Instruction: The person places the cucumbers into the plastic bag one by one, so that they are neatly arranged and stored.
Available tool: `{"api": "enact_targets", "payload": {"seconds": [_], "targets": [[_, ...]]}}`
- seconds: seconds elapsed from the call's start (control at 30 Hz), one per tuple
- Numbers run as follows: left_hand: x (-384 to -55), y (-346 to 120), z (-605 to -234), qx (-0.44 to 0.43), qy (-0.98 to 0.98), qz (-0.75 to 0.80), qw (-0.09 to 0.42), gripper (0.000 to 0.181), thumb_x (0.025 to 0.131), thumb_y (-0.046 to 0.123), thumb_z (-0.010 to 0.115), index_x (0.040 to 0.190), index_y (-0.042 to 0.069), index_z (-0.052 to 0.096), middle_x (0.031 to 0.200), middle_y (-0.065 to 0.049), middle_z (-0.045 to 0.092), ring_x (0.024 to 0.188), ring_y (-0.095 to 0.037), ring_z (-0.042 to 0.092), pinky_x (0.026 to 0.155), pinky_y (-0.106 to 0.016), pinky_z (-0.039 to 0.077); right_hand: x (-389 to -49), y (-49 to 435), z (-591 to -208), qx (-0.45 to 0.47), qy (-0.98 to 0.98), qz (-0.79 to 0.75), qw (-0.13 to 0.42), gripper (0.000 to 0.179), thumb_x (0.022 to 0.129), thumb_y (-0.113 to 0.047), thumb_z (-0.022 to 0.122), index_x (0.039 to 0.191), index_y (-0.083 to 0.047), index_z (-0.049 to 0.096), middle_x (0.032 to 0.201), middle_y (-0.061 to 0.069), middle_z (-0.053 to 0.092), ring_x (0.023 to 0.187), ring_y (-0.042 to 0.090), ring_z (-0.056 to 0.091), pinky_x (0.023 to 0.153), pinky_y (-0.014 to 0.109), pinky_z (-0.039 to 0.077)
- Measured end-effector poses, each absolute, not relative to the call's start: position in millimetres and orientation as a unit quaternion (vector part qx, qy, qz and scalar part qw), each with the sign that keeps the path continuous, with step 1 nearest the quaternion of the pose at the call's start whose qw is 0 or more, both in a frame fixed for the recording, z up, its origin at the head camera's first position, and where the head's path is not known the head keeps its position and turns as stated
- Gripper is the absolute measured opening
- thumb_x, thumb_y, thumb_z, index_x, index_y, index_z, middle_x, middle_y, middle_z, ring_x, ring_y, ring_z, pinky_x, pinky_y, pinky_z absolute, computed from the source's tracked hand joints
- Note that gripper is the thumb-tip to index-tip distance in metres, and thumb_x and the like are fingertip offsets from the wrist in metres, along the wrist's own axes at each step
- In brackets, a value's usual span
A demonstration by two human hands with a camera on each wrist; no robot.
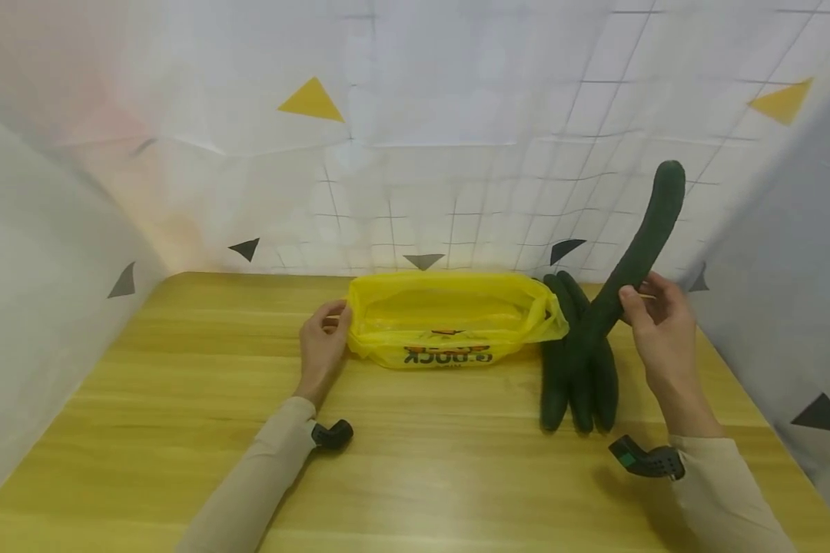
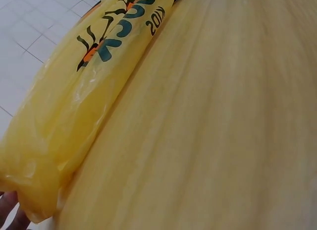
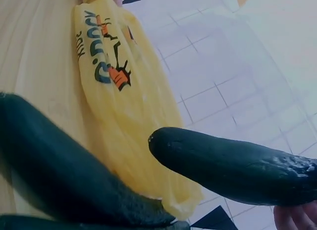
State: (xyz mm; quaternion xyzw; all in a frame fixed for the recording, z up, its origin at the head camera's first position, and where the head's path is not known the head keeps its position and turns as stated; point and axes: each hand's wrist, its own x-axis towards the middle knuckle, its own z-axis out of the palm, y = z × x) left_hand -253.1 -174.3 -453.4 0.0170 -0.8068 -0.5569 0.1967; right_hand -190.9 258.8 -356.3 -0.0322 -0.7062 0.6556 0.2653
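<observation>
A yellow plastic bag (image 1: 380, 351) with dark lettering stands on the table, its mouth spread wide and facing up. At its left end my left hand (image 1: 323, 342) pinches the edge; only a few of its fingertips (image 2: 19, 220) show in the left wrist view. My right hand (image 1: 669, 342) grips a long, slightly curved cucumber (image 1: 642, 250), thumb on the near side. The cucumber is raised and tilted, upper end to the right. Beneath it, several cucumbers (image 1: 552, 399) lie side by side at the bag's right end, partly hidden by the held one.
The wooden table (image 1: 429, 476) runs up to a white patterned backdrop (image 1: 443, 184) behind the bag. White side walls (image 1: 795, 307) stand along the left and right edges. A black wrist device (image 1: 650, 459) sits at each sleeve cuff.
</observation>
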Motion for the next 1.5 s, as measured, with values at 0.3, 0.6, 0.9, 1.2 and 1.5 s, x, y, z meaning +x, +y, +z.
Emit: {"api": "enact_targets", "payload": {"seconds": [0.3, 0.6, 0.9, 1.2, 1.5], "targets": [[-254, -174, -452, 0.014, -0.803, -0.564, 0.192, 0.028, 0.092, 0.035, 0.059, 0.115, 0.02, 0.066, 0.108, 0.0, 0.065, 0.09, -0.018, 0.06, 0.078, -0.035, 0.052, -196, 248, -349, -0.018, -0.691, 0.666, 0.281, 0.045, 0.087, -0.007, 0.065, 0.13, -0.01, 0.052, 0.106, -0.002, 0.056, 0.092, 0.006, 0.059, 0.076, 0.007, 0.048], [-255, -174, -452, 0.011, -0.8, -0.567, 0.194, 0.025, 0.093, 0.032, 0.059, 0.114, 0.02, 0.066, 0.108, -0.001, 0.065, 0.09, -0.018, 0.061, 0.078, -0.036, 0.052, -202, 236, -347, 0.027, -0.626, 0.721, 0.297, 0.044, 0.085, 0.0, 0.065, 0.127, -0.006, 0.053, 0.107, 0.006, 0.057, 0.09, 0.014, 0.059, 0.077, 0.016, 0.052], [-255, -175, -452, 0.007, -0.803, -0.565, 0.19, 0.029, 0.093, 0.037, 0.058, 0.115, 0.021, 0.065, 0.109, -0.001, 0.065, 0.091, -0.018, 0.06, 0.079, -0.035, 0.052, -207, 228, -343, 0.058, -0.59, 0.739, 0.32, 0.047, 0.084, 0.001, 0.066, 0.127, -0.005, 0.05, 0.108, 0.009, 0.056, 0.094, 0.019, 0.06, 0.078, 0.021, 0.053], [-256, -174, -450, 0.0, -0.804, -0.563, 0.193, 0.027, 0.093, 0.035, 0.059, 0.114, 0.02, 0.066, 0.107, -0.001, 0.065, 0.09, -0.018, 0.061, 0.078, -0.036, 0.053, -212, 219, -340, 0.086, -0.607, 0.717, 0.333, 0.05, 0.081, 0.005, 0.068, 0.123, -0.006, 0.045, 0.11, 0.007, 0.053, 0.091, 0.018, 0.057, 0.079, 0.02, 0.053], [-255, -176, -453, -0.001, -0.8, -0.569, 0.187, 0.029, 0.093, 0.038, 0.058, 0.115, 0.02, 0.065, 0.107, -0.002, 0.065, 0.091, -0.02, 0.061, 0.079, -0.037, 0.052, -208, 197, -333, 0.092, -0.725, 0.596, 0.333, 0.047, 0.084, 0.005, 0.065, 0.124, -0.008, 0.043, 0.11, -0.007, 0.05, 0.097, 0.012, 0.055, 0.078, 0.012, 0.051]]}}
